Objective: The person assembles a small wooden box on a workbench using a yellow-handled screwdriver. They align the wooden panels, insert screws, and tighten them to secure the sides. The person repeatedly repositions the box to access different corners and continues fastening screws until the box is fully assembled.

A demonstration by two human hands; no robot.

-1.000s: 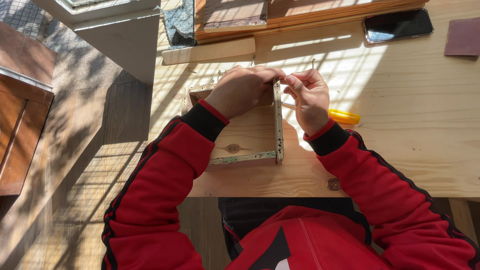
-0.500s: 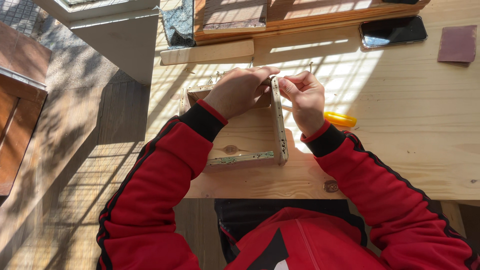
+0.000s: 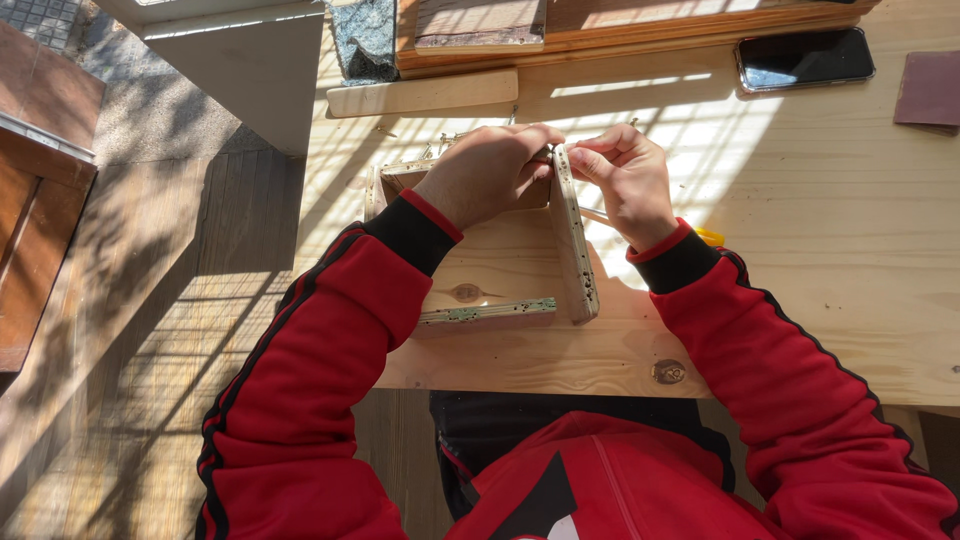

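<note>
A small open wooden frame [image 3: 485,312] made of thin slats lies on the pale wooden table [image 3: 820,260] in front of me. My left hand [image 3: 490,172] grips the far end of the frame, fingers curled over its top slat. My right hand [image 3: 628,180] pinches the far end of the frame's right side slat [image 3: 575,250], which stands on edge. The two hands almost touch at that corner. Both arms wear red sleeves with black cuffs. A yellow tool [image 3: 710,237] shows partly behind my right wrist.
A dark phone [image 3: 805,60] lies at the back right, a brown sandpaper sheet [image 3: 930,88] beside it. A loose wooden strip [image 3: 425,93] and stacked boards [image 3: 600,25] sit along the back edge. The table's left edge drops to a wooden deck floor [image 3: 150,330].
The view has shifted slightly. Both hands stay on the frame's far right corner, and the right side slat now stands a little more tilted.
</note>
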